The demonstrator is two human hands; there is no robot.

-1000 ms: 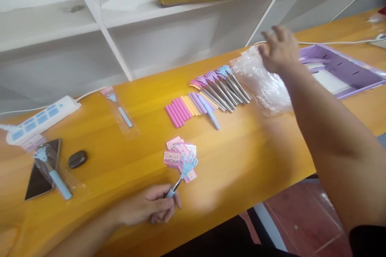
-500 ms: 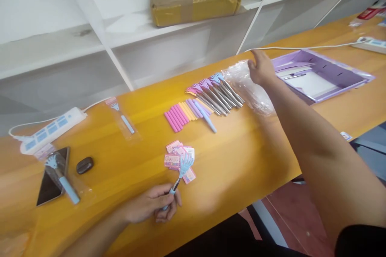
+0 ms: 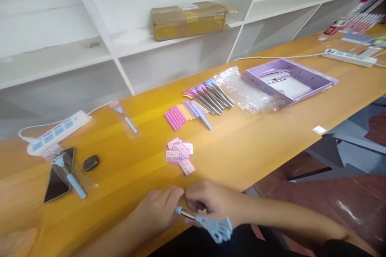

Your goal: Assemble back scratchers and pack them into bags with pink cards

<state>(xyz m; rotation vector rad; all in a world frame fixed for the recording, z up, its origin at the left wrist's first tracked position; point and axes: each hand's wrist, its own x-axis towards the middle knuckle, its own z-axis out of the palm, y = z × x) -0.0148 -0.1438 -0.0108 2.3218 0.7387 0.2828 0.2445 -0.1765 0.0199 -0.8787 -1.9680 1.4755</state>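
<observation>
My left hand [image 3: 159, 208] is closed around the light-blue handle of a back scratcher [image 3: 214, 227]. Its metal shaft and blue hand-shaped head point right, toward my body. Right beside it, my right hand [image 3: 212, 200] is curled with its fingertips close to my left fingers; what it pinches, if anything, is hidden. Just beyond both hands lies a small pile of pink printed cards [image 3: 180, 153]. Farther back are pink, yellow, purple and blue handle sleeves [image 3: 176, 117] and a row of metal-shafted back scratchers [image 3: 211, 96].
Crumpled clear plastic bags [image 3: 245, 90] lie beside a purple box tray [image 3: 268, 92]. At left are a power strip [image 3: 60, 132], a phone [image 3: 57, 182], a dark small case [image 3: 91, 163] and bagged back scratchers [image 3: 75, 186]. A taped parcel [image 3: 189, 22] sits on the shelf.
My right hand has come back from the plastic bags to my left hand. The back scratcher has moved toward my body, and its head has swung from pointing away to pointing right.
</observation>
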